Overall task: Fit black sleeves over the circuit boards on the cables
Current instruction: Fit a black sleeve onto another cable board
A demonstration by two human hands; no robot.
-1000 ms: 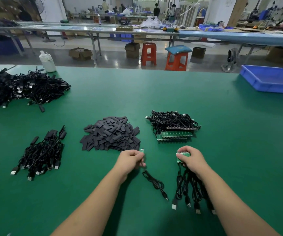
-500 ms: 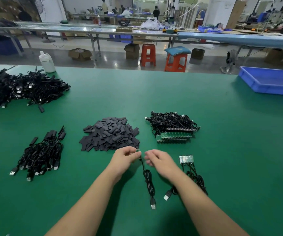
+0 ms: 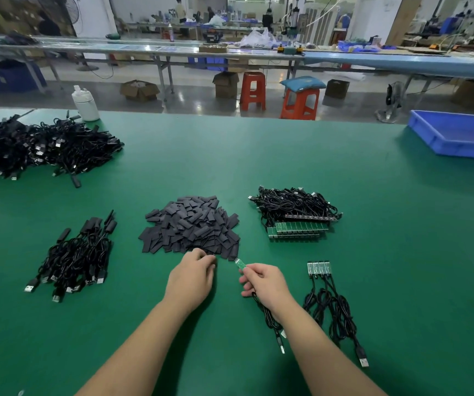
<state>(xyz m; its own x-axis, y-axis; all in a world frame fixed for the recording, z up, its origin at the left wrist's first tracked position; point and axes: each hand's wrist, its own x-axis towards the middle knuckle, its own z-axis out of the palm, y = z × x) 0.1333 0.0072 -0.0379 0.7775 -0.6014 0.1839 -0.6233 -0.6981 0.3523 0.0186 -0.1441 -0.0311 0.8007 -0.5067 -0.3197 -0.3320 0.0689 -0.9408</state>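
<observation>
Evidently early: the right hand (image 3: 264, 282) pinches one bare small green circuit board (image 3: 240, 263); the left hand (image 3: 191, 277) fingers grasp at flat black sleeves (image 3: 191, 227); many boards remain unsleeved.

White plastic bottle (image 3: 85, 104) far left on green table (image 3: 373, 252); blue tray (image 3: 458, 135) far right; red stools (image 3: 253, 91), possibly cardboard boxes (image 3: 138, 90), beyond.

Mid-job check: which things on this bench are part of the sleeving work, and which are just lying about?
In the job: right hand pinching a cable's green circuit board; left hand at the sleeve pile; bare-board cables; stacked boards; sleeved cables.

Lying about: white bottle; blue tray.
</observation>
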